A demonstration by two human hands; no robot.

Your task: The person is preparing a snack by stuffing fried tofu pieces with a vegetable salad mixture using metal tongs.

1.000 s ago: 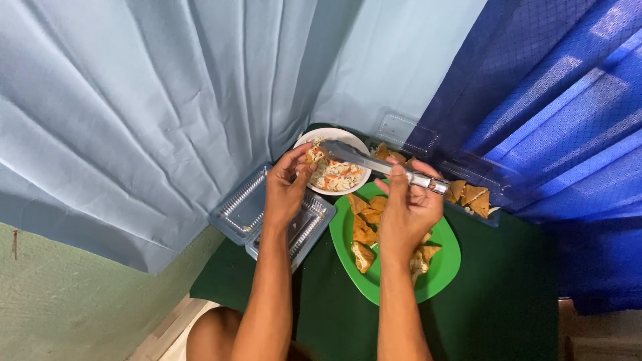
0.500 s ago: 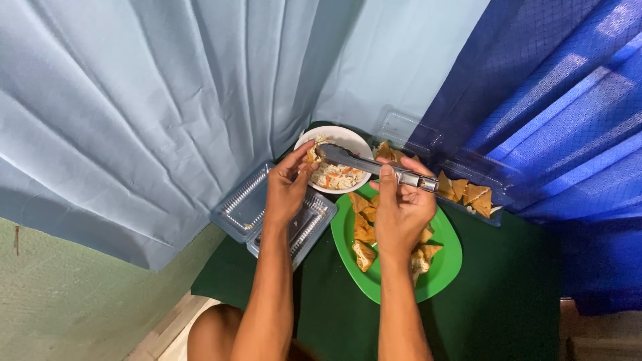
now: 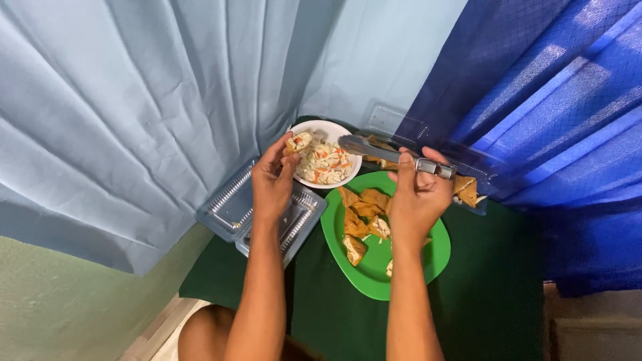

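The left hand [image 3: 271,179] pinched a filled tofu pocket [image 3: 298,142] between thumb and fingertips, fingers narrow and closed on it, above the 9 o'clock rim of the white bowl [image 3: 354,177]. The bowl held a shredded vegetable filling [image 3: 328,164], pale with orange flecks. The right hand [image 3: 418,200] was wrapped round the handle end of the metal tongs [image 3: 391,157], fingers closed on them; the tong arms ran toward 10 o'clock over the bowl, tips near the pocket but apart from it. Whether the tips gripped any filling could not be told.

The green plate [image 3: 435,257] lay at 6 o'clock from the bowl, touching it or just beside it, with several fried tofu pieces [image 3: 364,207] on its left half. A clear plastic container [image 3: 234,210] lay open at 8 o'clock from the bowl, under the left forearm. A second clear tray [image 3: 478,180] with more fried pieces sat at 3 o'clock, partly behind the right hand. All rested on a dark green tablecloth [image 3: 495,294], between a light blue curtain [image 3: 134,100] and a dark blue curtain [image 3: 555,120].

Judgement: the step looked like stuffing the pocket. Doing it well called for keeping the slit uppermost and held over the bowl so spills fell back in, taking small portions with the tongs, and pinching lightly, since fried tofu skin would likely tear under pressure.
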